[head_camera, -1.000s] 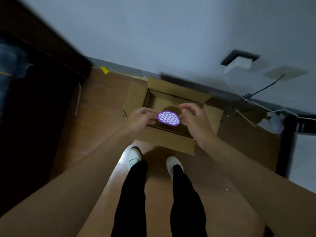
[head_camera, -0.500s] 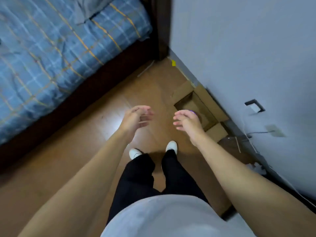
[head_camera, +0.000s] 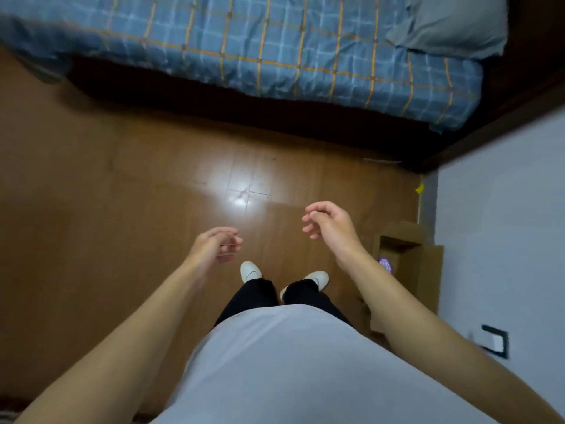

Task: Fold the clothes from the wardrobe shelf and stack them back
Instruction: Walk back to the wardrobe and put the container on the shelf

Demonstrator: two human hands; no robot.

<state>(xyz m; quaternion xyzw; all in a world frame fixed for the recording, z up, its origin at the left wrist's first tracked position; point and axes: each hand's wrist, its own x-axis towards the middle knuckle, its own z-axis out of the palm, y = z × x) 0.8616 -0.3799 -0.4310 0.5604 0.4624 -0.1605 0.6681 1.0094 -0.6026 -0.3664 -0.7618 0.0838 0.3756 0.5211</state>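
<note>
Two hands: the left hand [head_camera: 214,244] and the right hand [head_camera: 328,223] hung in front of the body, well apart, and neither held anything.
Left hand: it sat lower, at about 6 o'clock of the view, with its fingers loosely curled and pointing toward the other hand.
Right hand: it sat higher, toward 4 o'clock, with relaxed, half-bent fingers and the thumb clear of them.
Clothes: none were in view, and the wardrobe shelf was out of frame, so its direction could not be told.
Floor: glossy brown wooden floor [head_camera: 122,209] lay under the white shoes [head_camera: 250,270], with a glare patch at 12 o'clock of the hands.
Bed: the bed with a blue checked cover crossed by orange lines [head_camera: 244,41] ran along 12 o'clock, with a grey pillow [head_camera: 452,22] at 1 o'clock.
Box: an open brown cardboard box [head_camera: 428,264] stood at 3 o'clock against the white wall [head_camera: 504,209]. A small purple patterned object [head_camera: 385,264] lay inside, partly hidden by the right forearm.
Step, as judged: the person was probably on the way to fetch garments, and no folding had begun.
Doing it well: both palms probably needed to go under the pile so it lifted level, one armful at a time. The bed looked like the natural flat place for folding.
Folding advice: each piece would best be smoothed flat and folded to one common width, so the stack would sit square on the shelf.
Risk: the box lay close to the feet, so a turn toward 3 o'clock would have called for care.
</note>
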